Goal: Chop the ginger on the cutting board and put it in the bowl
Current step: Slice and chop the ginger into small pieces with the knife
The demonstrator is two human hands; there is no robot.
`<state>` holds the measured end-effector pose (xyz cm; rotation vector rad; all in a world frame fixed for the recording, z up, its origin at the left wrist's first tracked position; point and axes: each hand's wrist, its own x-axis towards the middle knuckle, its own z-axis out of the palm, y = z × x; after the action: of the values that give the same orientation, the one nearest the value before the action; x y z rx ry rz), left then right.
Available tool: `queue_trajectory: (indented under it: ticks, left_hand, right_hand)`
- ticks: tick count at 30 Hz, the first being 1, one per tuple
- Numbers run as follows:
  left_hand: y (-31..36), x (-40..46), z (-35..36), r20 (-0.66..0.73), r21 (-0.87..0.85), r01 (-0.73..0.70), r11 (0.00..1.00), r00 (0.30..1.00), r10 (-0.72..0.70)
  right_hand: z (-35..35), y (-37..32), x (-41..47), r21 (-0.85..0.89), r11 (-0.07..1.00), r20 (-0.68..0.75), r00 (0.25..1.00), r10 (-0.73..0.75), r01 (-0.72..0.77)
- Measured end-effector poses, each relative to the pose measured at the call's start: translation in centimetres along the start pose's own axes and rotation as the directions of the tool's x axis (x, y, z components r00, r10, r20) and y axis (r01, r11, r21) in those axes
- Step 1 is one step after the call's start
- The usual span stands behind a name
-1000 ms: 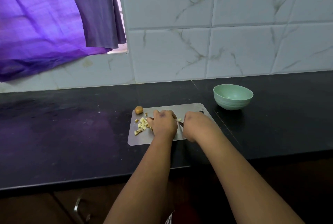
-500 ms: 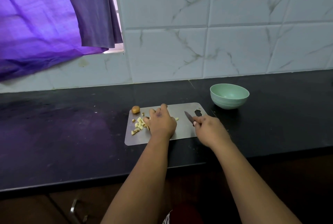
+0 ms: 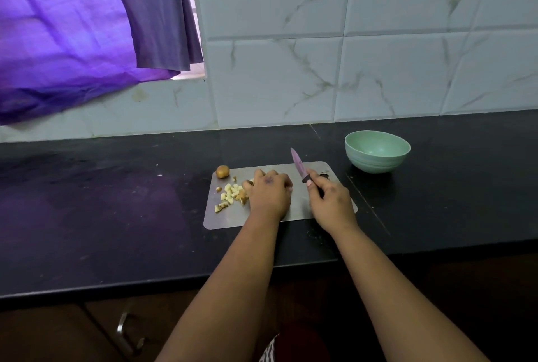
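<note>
A grey cutting board lies on the black counter. Pale chopped ginger pieces are heaped on its left part, and a round brown ginger end sits at its far left corner. My left hand rests on the board with curled fingers beside the heap; what lies under them is hidden. My right hand grips the dark handle of a purple-bladed knife, blade raised and pointing away from me. A mint green bowl stands to the right of the board, and I see nothing in it.
The black counter runs left to right, with a tiled wall behind it. A purple curtain hangs at the upper left. A cabinet handle shows below the counter's front edge.
My right hand has drawn away from my left hand to the right and lifted the knife, so its blade now points up and away. My left hand stays beside the ginger heap.
</note>
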<state>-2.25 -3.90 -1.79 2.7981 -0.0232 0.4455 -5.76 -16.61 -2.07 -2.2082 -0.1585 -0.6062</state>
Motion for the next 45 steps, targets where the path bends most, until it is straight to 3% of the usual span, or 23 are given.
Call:
queue_trajectory:
  ticks: [15,21,23,25,29,38,40,45]
  left_hand:
    - [-1.3,-0.3,-1.7,-0.041,-0.041,0.171,0.984,0.984,-0.173]
    - [-4.0,0.1,-2.2,-0.096,-0.158,0.233,0.959,0.963,-0.25]
    - [-4.3,0.5,-2.3,-0.113,-0.161,0.176,0.971,0.974,-0.195]
    - [-4.0,0.6,-2.5,-0.088,-0.158,0.038,0.987,0.995,-0.052]
    - [-2.5,0.6,-1.4,0.108,0.035,-0.182,0.983,0.978,0.177]
    - [-3.9,0.6,-2.2,0.033,0.229,-0.205,0.951,0.979,0.203]
    - [-4.5,0.5,-2.8,0.009,0.191,-0.17,0.967,0.985,0.171]
    - [-6.9,0.3,-3.6,-0.108,-0.13,-0.028,0.991,0.994,0.014]
  right_hand:
    - [0.2,0.3,0.2,0.06,0.998,-0.136,0.99,-0.027,0.035]
    - [0.3,0.5,0.2,0.046,0.998,-0.125,0.992,-0.026,0.032]
    - [0.4,0.6,0.3,0.045,0.998,-0.111,0.993,-0.031,0.036]
    - [0.5,0.7,0.4,0.046,0.998,-0.104,0.994,-0.036,0.041]
    - [0.6,0.7,0.4,0.018,0.998,-0.107,0.992,-0.066,0.068]
    - [0.4,0.5,0.0,0.006,0.998,-0.065,0.996,-0.056,0.057]
    - [0.3,0.5,0.0,0.01,0.999,-0.061,0.997,-0.045,0.046]
    - [0.3,0.5,0.1,-0.019,0.998,-0.05,0.997,-0.057,0.056]
